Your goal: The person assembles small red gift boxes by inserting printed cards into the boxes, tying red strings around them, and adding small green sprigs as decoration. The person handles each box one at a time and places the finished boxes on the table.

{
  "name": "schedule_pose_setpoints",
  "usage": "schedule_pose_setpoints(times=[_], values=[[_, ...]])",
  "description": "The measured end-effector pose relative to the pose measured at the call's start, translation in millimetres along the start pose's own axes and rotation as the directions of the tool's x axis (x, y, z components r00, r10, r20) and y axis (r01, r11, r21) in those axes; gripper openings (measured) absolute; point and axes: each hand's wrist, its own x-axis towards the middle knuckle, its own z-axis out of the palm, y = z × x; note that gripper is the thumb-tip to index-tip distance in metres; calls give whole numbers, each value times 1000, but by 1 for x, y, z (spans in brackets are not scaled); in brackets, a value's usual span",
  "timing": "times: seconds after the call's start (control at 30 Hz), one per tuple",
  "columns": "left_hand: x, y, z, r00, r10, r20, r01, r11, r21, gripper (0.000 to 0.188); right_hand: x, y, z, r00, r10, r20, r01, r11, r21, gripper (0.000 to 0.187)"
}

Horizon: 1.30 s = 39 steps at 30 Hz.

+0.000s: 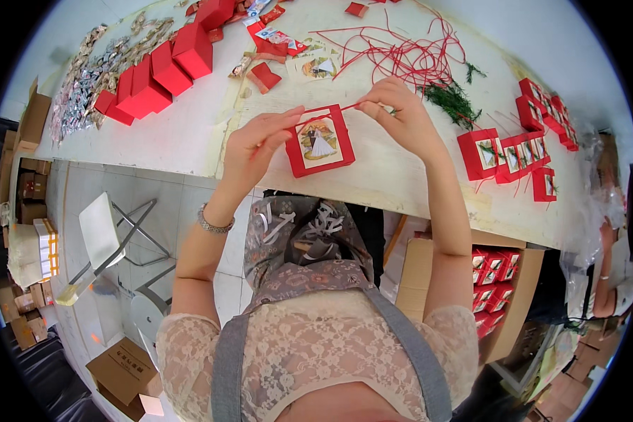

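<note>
A red gift box [321,168] lies near the table's front edge, its pale card [321,143] with a wedding-couple picture facing up. Across the upper part of the box runs a thin red cord [349,107], drawn out between my two hands. At the box's left edge my left hand [253,144] has its fingers on one end of the cord, with the fingertips partly hidden. Beyond the upper right corner my right hand [403,116] pinches the other end between thumb and fingers.
Tangled red cords [411,60], green sprigs [451,104] and loose picture cards [316,67] lie behind. Plain red boxes [148,88] and wrapped candies [84,91] are at left; tied boxes [478,155] stand right. Below, a carton [517,309] holds finished boxes. A folding chair [104,228] stands left.
</note>
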Motion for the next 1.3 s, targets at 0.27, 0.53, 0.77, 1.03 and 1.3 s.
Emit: schedule_pose_setpoints(times=[0.27, 0.53, 0.77, 1.03, 1.3], values=[[17, -33, 32, 974, -207, 89, 142, 257, -956, 41, 15, -12, 47, 977, 132, 169, -130, -262, 956, 25], [11, -32, -13, 825, -511, 242, 549, 826, -127, 36, -16, 19, 32, 968, 252, 16, -230, 855, 465, 22], [7, -28, -5, 965, -153, 211, 48, 900, 433, 26, -15, 0, 20, 955, -254, 156, 267, 961, -68, 12], [15, -17, -9, 893, -118, 434, -190, 776, 602, 37, -25, 3, 11, 931, -287, 224, 332, 921, -203, 11], [12, -25, -4, 763, -562, 319, 463, 820, 338, 57, -26, 5, 15, 820, -411, 398, 533, 801, -271, 20]])
